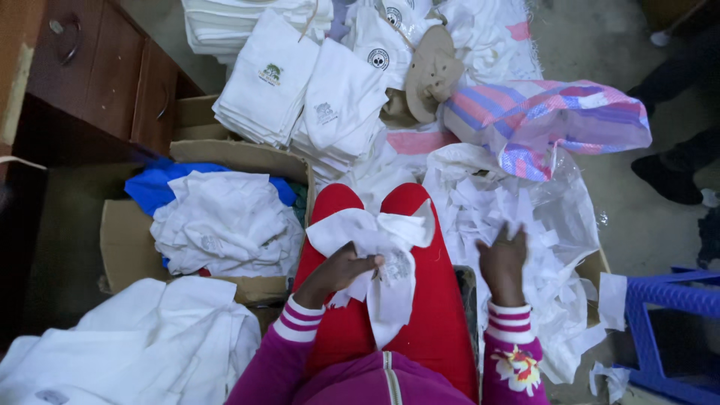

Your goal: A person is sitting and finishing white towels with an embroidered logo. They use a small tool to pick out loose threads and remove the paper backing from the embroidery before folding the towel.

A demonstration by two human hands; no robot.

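Observation:
My left hand [341, 270] grips a white cloth piece [379, 247] with a small printed emblem, lying across my red-trousered lap [431, 300]. My right hand [502, 262] hovers with fingers spread over a heap of white cloth scraps [517, 217] in a clear plastic bag to my right; it holds nothing that I can see. Both wrists show purple sleeves with striped cuffs.
A cardboard box [124, 247] of crumpled white cloth sits at my left, with blue fabric [157, 184] behind it. Folded white stacks [300, 97] lie ahead. A striped woven bag [555, 116] lies ahead right, a blue plastic stool [667, 315] at right, a wooden cabinet [97, 67] at top left.

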